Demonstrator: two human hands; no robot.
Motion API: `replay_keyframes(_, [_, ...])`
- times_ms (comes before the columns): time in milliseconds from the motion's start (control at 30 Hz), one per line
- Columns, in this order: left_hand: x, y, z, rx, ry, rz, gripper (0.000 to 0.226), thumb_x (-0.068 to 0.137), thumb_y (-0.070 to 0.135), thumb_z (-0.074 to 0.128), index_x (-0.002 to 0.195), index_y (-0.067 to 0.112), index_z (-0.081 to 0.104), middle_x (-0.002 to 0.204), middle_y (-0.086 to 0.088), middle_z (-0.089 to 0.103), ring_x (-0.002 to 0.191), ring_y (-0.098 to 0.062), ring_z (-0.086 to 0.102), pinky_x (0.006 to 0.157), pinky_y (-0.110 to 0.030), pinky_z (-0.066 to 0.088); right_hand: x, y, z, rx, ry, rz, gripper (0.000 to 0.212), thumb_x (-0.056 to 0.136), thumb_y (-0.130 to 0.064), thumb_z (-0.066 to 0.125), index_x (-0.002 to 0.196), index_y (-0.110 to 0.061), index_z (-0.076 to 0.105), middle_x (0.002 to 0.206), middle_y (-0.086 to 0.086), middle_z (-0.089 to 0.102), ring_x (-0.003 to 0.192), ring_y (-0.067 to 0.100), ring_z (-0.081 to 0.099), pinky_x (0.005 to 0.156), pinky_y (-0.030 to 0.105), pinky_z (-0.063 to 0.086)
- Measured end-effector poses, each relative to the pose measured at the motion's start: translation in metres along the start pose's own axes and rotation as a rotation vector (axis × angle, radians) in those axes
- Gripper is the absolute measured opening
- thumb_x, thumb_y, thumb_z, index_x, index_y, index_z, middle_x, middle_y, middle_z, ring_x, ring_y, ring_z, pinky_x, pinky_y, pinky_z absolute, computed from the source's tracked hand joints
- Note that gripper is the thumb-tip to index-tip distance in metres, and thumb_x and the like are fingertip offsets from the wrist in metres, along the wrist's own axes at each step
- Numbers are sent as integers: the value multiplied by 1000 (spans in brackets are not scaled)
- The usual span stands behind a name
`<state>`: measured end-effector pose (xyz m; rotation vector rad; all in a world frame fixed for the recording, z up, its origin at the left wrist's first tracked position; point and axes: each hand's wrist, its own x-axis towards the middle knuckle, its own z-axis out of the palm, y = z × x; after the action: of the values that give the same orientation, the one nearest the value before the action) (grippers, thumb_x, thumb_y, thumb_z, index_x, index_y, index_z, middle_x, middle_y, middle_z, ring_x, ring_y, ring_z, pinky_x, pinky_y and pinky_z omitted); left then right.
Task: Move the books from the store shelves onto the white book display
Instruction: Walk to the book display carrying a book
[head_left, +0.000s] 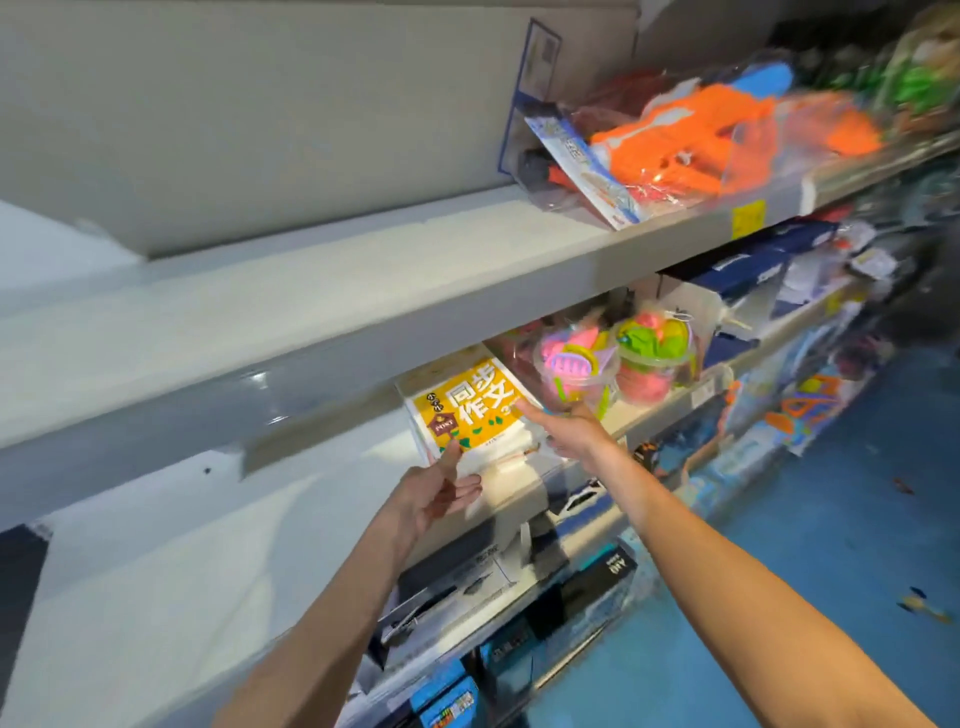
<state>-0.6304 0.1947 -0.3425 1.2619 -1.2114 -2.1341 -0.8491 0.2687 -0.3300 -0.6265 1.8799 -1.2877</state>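
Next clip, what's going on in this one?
A person reaches both hands into a grey store shelf toward a yellow-and-white book with Chinese title lettering. The left hand has its thumb on the book's near edge, fingers spread open. The right hand touches its right side. Neither has a full grip yet; the book sits on the shelf beside clear tubs of colourful toys.

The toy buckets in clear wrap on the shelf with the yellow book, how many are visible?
2. The pink bucket stands just right of the yellow book; the green bucket stands beside it, further right. More may be hidden behind.
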Motion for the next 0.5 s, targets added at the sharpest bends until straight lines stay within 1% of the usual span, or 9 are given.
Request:
replay_keyframes(67, [-5,2,5,-73,53,-34,45,90,40,67,98,-2,57,77,-17,73,80,-27,71,84,-37,61,2,-4,2,-34,12,16,85,64,-64,84,128,-14,58,121,1,64,106,21,67,74,28,58])
replay_keyframes(100, [-8,3,8,-97,62,-49,36,94,35,64,88,2,53,74,-17,73,75,-25,72,80,-33,60,2,-4,2,-51,29,14,72,72,-58,82,123,-12,59,114,3,66,101,21,69,73,30,60])
replay_keyframes(133, [-12,4,12,-107,67,-59,30,98,30,61,86,4,50,72,-17,72,67,-23,73,71,-30,61,4,-4,2,-72,40,23,65,77,-53,81,120,-9,60,107,5,67,98,22,70,79,35,61])
replay_keyframes(200, [-17,4,14,-120,77,-49,17,104,19,52,104,2,53,69,-17,73,54,-21,72,52,-28,60,2,-3,0,-78,48,25,53,84,-40,79,116,-2,59,94,7,67,93,22,71,91,41,59])
replay_keyframes(267, [-20,0,12,-119,91,-38,22,106,11,48,124,0,52,72,-15,75,50,-21,70,46,-25,57,-6,-1,-4,-67,22,22,35,89,-27,76,109,-6,56,84,5,66,82,17,68,93,38,58])
replay_keyframes(333, [-19,-5,4,-124,92,-46,33,103,12,53,130,-7,50,77,-14,73,57,-23,71,49,-25,58,-16,4,-9,-61,1,28,32,88,-24,77,106,-10,55,86,7,67,80,17,65,93,39,58])
replay_keyframes(367, [-21,-8,0,-124,73,-69,37,102,15,56,131,-6,52,86,-17,71,63,-24,72,52,-27,60,-23,7,-12,-55,-9,32,35,86,-24,79,106,-9,54,88,8,67,80,18,63,93,39,58])
replay_keyframes(433, [-31,-14,-10,-116,1,-120,31,100,19,59,125,0,57,104,-22,67,77,-27,72,61,-31,63,-35,13,-18,-49,-55,53,40,84,-24,80,111,-7,55,94,8,66,80,17,63,87,34,60])
replay_keyframes(500, [-39,-24,-24,-79,-57,-144,27,98,17,62,120,2,61,107,-23,71,93,-31,71,72,-34,64,-44,21,-23,-51,-143,95,46,83,-26,81,116,-8,53,105,7,66,88,15,68,81,28,61])
